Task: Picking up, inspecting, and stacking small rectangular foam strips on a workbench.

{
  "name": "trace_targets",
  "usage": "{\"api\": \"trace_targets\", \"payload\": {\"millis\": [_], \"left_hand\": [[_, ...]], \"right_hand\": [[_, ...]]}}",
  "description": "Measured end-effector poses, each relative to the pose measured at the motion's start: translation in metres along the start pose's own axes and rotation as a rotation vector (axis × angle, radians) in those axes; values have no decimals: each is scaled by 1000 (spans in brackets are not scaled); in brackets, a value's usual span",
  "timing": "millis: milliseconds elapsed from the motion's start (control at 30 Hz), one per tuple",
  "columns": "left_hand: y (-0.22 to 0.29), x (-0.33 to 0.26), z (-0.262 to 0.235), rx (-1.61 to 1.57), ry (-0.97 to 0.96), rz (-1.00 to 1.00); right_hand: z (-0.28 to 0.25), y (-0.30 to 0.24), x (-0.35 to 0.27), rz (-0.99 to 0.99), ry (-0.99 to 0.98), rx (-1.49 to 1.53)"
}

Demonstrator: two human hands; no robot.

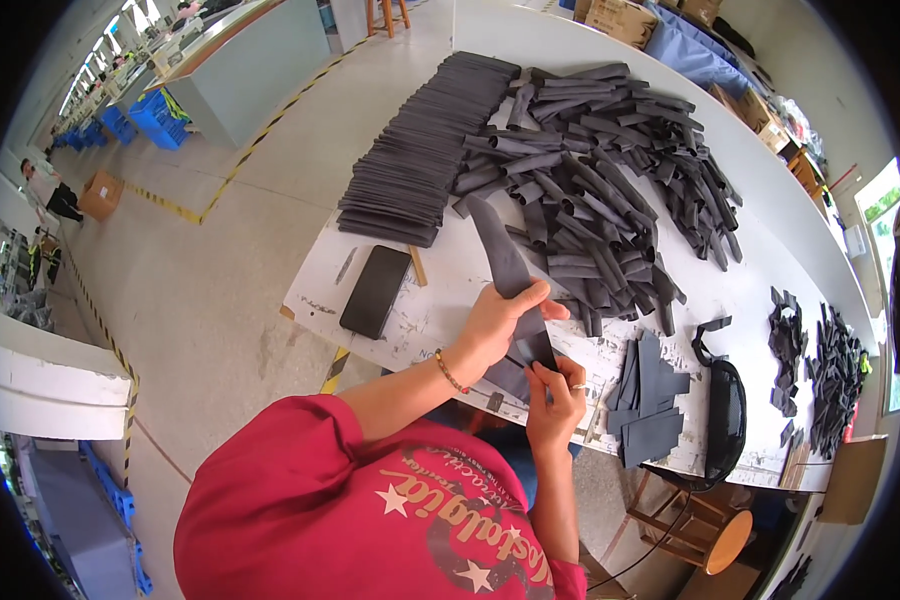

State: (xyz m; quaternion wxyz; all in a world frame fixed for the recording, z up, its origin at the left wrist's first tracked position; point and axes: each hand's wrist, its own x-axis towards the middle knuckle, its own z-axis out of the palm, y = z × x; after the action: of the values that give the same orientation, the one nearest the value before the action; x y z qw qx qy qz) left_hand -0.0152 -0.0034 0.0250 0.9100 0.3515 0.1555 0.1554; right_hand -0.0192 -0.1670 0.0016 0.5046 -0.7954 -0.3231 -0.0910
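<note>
My left hand (pixel 500 318) is closed on a long dark grey fabric strip (pixel 500 250), thumb across its middle; the far end sticks out over the table. Fingers of my right hand (pixel 556 400) pinch the strip's near end, by the table's front edge. Beyond my hands lies a loose heap of rolled dark strips (pixel 590 215). Left of the heap, flat strips stand in a long, neat stack (pixel 420 140). Flat dark pieces (pixel 650 395) lie overlapping to the right of my right hand.
A black phone (pixel 375 292) lies at the table's left edge. Toward the right stand a black mesh-like object (pixel 726 420) and more dark bundles (pixel 836 380). A wooden stool (pixel 728 541) is below. Another person (pixel 50 188) is far left near a cardboard box (pixel 100 195).
</note>
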Motion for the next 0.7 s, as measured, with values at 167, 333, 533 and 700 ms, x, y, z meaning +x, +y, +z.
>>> {"api": "trace_targets", "payload": {"millis": [167,333,533,700], "left_hand": [[8,-2,11,37,53,-25],[-33,-24,10,8,-27,-126],[-25,-22,4,-80,40,-94],[7,-15,8,-127,-10,3]], "right_hand": [[-3,1,-11,-46,73,-35],[13,1,9,-95,90,5],[12,0,11,-29,-25,-2],[-10,-2,13,-13,-77,54]]}}
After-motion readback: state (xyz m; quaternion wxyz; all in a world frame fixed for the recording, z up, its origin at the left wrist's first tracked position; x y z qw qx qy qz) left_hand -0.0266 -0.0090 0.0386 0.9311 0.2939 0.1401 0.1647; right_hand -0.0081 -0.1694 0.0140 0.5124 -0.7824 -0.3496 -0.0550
